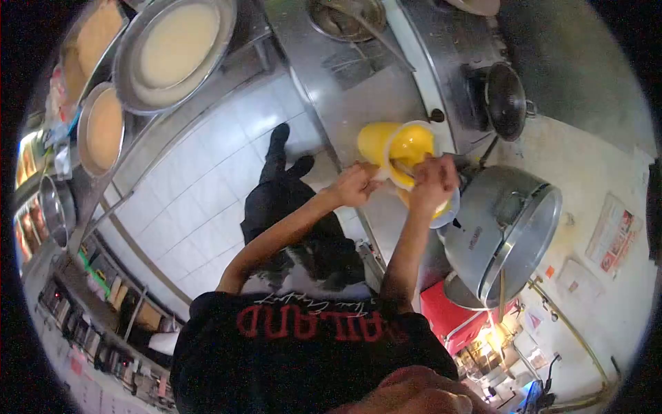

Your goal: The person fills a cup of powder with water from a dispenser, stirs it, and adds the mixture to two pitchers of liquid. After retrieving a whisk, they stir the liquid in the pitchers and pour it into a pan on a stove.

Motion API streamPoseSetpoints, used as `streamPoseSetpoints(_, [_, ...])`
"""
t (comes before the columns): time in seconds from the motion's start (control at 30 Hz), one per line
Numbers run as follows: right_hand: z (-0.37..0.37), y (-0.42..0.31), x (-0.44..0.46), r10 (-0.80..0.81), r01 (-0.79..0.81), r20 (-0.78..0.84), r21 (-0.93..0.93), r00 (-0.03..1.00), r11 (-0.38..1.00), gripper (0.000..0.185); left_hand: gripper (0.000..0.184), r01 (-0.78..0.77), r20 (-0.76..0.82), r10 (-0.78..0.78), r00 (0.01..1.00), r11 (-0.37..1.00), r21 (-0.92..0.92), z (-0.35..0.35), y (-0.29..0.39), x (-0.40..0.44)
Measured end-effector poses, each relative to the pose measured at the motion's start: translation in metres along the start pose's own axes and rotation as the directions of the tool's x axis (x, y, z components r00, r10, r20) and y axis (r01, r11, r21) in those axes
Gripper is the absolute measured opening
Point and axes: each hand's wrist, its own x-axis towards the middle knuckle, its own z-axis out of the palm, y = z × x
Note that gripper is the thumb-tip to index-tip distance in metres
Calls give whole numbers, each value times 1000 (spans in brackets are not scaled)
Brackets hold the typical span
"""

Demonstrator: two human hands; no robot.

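Observation:
A yellow container with a pale rim (372, 141) is tilted over the steel counter in the head view, with bright yellow contents (412, 141) showing inside. My left hand (355, 185) is closed on the pale edge or handle at its near side. My right hand (436, 181) is at the opening, fingers bent round a thin utensil (403, 168) that reaches into the yellow contents; its kind cannot be made out. Partly hidden under my right wrist is a pale bowl (447, 215) with some yellow in it.
A large steel pot (483, 228) lies tilted to the right, near a dark pan (505, 100). A metal bowl with a utensil (345, 21) is at the top. Wide pans of pale liquid (124, 76) stand left, beyond the tiled floor (207, 186).

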Motion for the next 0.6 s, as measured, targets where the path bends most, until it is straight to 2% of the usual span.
streamPoseSetpoints(0.07, [-41, -37, 19, 53, -49, 3, 436, 999, 899, 24, 30, -141, -142, 145, 979, 989, 41, 6, -6, 3])
streamPoseSetpoints(0.1, [-52, -40, 25, 77, -74, 22, 629, 997, 774, 20, 25, -200, -215, 211, 954, 977, 69, 8, -8, 3])
streamPoseSetpoints(0.2, [-44, -18, 5, 120, -52, -101, 514, 988, 856, 11, 27, -215, -267, 233, 935, 972, 96, 1, 2, 2])
streamPoseSetpoints(0.3, [-18, -9, 5, 173, -114, -184, 294, 968, 949, 8, 42, -65, -64, 67, 996, 998, 25, 7, -9, -1])
streamPoseSetpoints(0.33, [-48, -15, 7, 73, -76, 28, 530, 997, 845, 8, 42, -46, -41, 47, 998, 998, 42, 11, -8, -6])
streamPoseSetpoints(0.4, [-61, -1, 1, -8, -88, 176, 532, 984, 842, 9, 41, -22, -19, 23, 1000, 995, 96, 7, -10, -2])
streamPoseSetpoints(0.43, [-40, 33, -23, 69, -101, 120, 284, 990, 953, 9, 41, -23, -29, 25, 999, 998, 65, 4, -6, -2])
streamPoseSetpoints(0.5, [-18, 37, -15, -44, 51, 128, -54, 991, 997, 12, 40, -31, -53, 31, 998, 1000, 3, 0, 2, -1])
streamPoseSetpoints(0.57, [-28, -43, 3, 198, -156, -113, 306, 974, 939, 12, 39, -34, -71, 35, 997, 999, 16, 7, -8, 3])
streamPoseSetpoints(0.6, [-47, -63, 0, 99, -53, -86, 429, 991, 902, 15, 39, -24, -77, 25, 997, 1000, 16, 13, -14, -2])
